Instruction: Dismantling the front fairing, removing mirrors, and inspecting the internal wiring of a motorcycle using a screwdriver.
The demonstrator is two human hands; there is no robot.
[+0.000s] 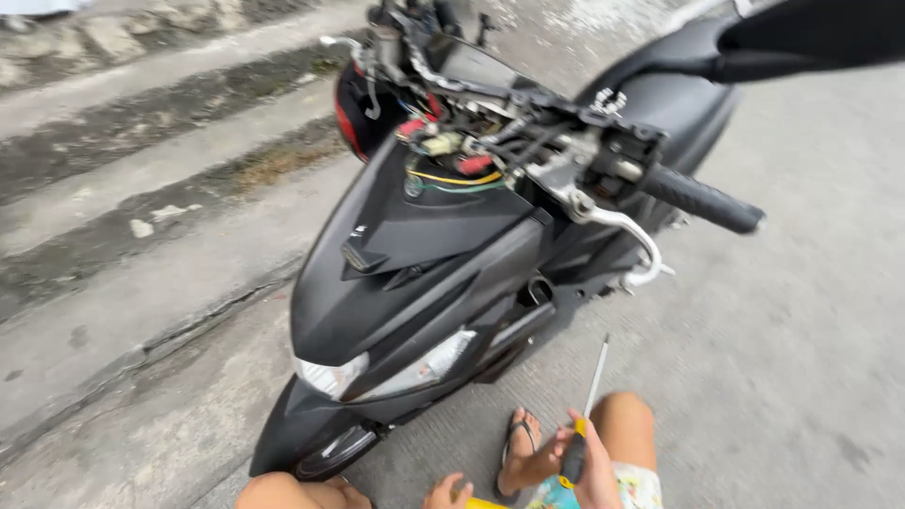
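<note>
- The right hand (pixel 594 462), at the lower centre of the frame, has its grip wrapped around the yellow-and-black handle of a long screwdriver (pixel 586 415), whose thin metal shaft points up toward the scooter.
- The left hand (pixel 449 492) sits at the bottom edge, just left of the right one; only the knuckles and thumb show, so whether its grip is spread or closed cannot be told.
- A bare foot in a black flip-flop (pixel 517 457) rests on the concrete ground (pixel 801 377) between the two hands.
- The matte black scooter (pixel 415 283) fills the middle of the frame, its headlight (pixel 396 372) toward the lower left.
- At the upper centre the handlebar cover is off, exposing red, yellow and green wiring (pixel 452 160); the brake lever (pixel 622 236) and rubber handgrip (pixel 702 200) jut toward the right.
- A red-and-black helmet (pixel 356 113) hangs at the upper left of the scooter.
- Risks as judged: the screwdriver tip could scratch the fairing or nick the exposed wires, and a slip could send it toward the barely covered foot.
</note>
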